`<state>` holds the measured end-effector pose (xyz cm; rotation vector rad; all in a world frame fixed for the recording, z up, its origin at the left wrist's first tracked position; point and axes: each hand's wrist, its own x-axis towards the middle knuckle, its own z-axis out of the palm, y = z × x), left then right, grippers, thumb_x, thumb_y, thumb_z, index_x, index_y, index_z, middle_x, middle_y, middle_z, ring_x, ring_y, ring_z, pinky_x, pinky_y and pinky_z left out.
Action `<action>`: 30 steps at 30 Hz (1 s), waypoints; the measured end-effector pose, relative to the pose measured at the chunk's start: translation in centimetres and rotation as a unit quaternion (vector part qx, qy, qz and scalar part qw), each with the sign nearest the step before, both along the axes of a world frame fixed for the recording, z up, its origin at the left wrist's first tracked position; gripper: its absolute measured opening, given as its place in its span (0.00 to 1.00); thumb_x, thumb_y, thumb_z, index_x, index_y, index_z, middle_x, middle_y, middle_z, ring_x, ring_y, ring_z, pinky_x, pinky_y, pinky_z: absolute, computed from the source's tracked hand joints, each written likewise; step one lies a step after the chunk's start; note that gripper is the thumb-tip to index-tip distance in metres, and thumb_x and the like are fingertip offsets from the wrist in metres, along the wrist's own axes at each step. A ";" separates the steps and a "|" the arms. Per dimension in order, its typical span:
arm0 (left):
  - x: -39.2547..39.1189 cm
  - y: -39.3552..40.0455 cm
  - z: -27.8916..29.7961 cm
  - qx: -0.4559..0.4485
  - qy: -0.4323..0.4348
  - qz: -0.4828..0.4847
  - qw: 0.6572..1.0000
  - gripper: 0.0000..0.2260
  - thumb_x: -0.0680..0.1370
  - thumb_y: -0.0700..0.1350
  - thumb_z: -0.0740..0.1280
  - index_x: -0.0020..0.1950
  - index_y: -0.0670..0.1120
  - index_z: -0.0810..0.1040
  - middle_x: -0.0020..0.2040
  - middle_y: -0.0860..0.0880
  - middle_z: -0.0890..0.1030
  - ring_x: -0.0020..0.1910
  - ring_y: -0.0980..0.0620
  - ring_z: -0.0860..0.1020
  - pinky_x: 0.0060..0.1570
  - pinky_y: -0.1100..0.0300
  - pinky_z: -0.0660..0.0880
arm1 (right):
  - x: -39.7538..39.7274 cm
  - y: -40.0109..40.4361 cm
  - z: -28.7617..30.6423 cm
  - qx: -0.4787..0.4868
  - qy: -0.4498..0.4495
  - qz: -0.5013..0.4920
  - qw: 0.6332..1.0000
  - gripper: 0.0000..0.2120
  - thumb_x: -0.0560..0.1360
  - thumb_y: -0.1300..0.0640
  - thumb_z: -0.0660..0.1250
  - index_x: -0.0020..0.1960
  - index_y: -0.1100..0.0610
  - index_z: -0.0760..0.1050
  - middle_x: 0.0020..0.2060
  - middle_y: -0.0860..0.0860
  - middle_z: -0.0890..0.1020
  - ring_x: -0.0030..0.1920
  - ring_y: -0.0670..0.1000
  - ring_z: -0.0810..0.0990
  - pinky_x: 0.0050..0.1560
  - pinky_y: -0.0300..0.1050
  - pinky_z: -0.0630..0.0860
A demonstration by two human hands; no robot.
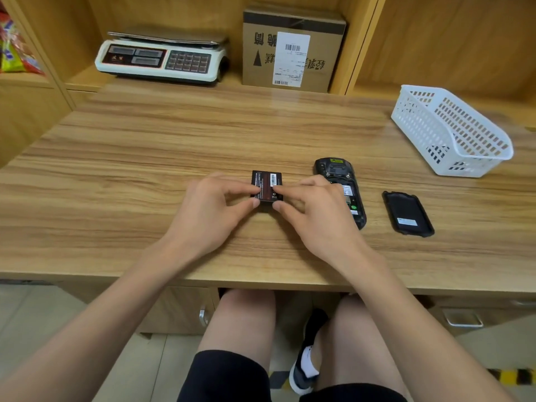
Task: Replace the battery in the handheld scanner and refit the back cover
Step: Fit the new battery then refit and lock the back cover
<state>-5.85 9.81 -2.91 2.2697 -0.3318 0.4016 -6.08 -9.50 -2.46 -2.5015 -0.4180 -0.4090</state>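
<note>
Both hands pinch the battery point(266, 187) mid-table: left hand point(208, 210) on its left edge, right hand point(316, 210) on its right. Scanner point(342, 192) lies open-backed just right; back cover point(407, 213) further right, apart.

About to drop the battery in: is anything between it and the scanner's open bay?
Nothing visible: bare wooden tabletop separates the black battery, pinched by left hand and right hand, from the black open-backed scanner.

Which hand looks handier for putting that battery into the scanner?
Probably the right hand: both hands pinch the battery, but the open scanner lies just beyond its knuckles, away from the left hand.
</note>
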 end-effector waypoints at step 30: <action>0.7 -10.8 0.1 -0.039 -0.001 -0.063 0.997 0.08 0.73 0.46 0.75 0.52 0.51 0.87 0.49 0.55 0.87 0.52 0.58 0.81 0.58 0.59 0.75 | -2.0 -10.8 -0.3 0.076 0.025 -0.078 0.994 0.12 0.76 0.53 0.71 0.59 0.49 0.83 0.53 0.46 0.84 0.59 0.46 0.77 0.60 0.38 0.69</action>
